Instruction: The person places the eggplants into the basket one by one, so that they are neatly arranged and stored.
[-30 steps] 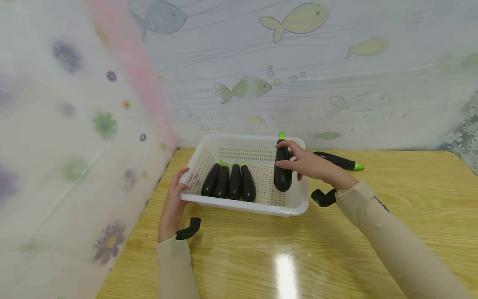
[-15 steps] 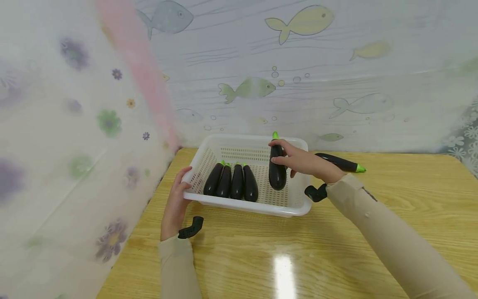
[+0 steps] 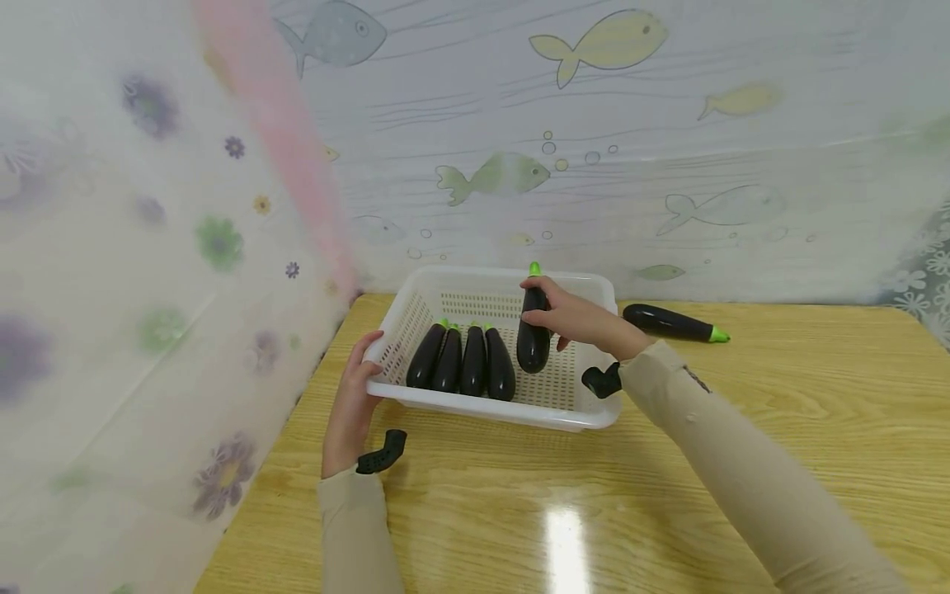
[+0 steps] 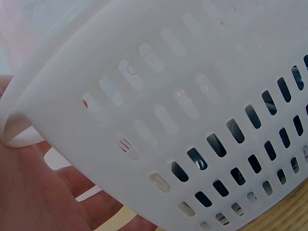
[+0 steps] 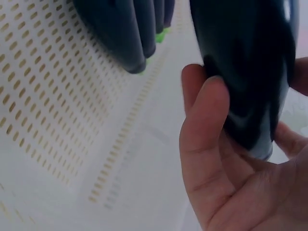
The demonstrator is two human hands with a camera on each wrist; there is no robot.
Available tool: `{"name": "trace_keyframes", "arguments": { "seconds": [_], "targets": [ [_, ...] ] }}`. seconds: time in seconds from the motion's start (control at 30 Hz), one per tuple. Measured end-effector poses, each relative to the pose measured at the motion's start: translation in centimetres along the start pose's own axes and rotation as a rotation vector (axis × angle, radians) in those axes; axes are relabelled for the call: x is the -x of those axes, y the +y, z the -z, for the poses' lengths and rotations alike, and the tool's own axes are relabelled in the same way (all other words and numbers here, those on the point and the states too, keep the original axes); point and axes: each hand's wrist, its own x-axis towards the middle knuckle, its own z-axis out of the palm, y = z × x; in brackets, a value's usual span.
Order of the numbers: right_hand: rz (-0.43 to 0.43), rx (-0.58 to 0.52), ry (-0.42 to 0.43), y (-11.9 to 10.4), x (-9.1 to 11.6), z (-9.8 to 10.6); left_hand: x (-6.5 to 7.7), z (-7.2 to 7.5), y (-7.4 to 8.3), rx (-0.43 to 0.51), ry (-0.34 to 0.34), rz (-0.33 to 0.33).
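A white slotted plastic basket (image 3: 490, 411) stands on the wooden table. Several dark eggplants (image 3: 473, 363) with green stems lie side by side in its left half. My right hand (image 3: 575, 319) grips another eggplant (image 3: 533, 334) over the basket's right half, stem pointing away from me. In the right wrist view, thumb and fingers curl round that eggplant (image 5: 245, 57), above the basket floor. My left hand (image 3: 351, 404) grips the basket's left rim. The left wrist view has the hand (image 4: 29, 178) against the basket wall (image 4: 106, 134); the fingers are partly hidden behind it.
One more eggplant (image 3: 671, 322) lies on the table (image 3: 727, 412) right of the basket, its stem to the right. A patterned sheet with fish (image 3: 505, 175) hangs behind the table, and a flowered sheet (image 3: 148, 330) runs along the left side.
My right hand has carried its eggplant leftward over the basket, nearer the row of eggplants. The left hand keeps its grip on the rim.
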Motion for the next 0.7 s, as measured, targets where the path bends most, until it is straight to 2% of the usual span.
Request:
{"name": "trace_keyframes", "arguments": {
  "seconds": [0.13, 0.23, 0.5, 0.7],
  "targets": [
    [-0.03, 0.037, 0.015, 0.2, -0.7, -0.6, 0.1, 0.0, 0.0, -0.005, 0.0, 0.002],
    [-0.06, 0.068, -0.004, 0.5, -1.2, -1.0, 0.0, 0.0, 0.0, -0.008, 0.002, 0.001],
    [-0.107, 0.124, -0.151, 0.6, -2.1, -1.7, 0.0, 0.0, 0.1, -0.006, 0.013, 0.007],
    [-0.154, 0.203, -0.194, 1.0, -2.5, -2.2, -0.1, -0.1, 0.1, -0.001, 0.004, 0.005]
  ]
}}
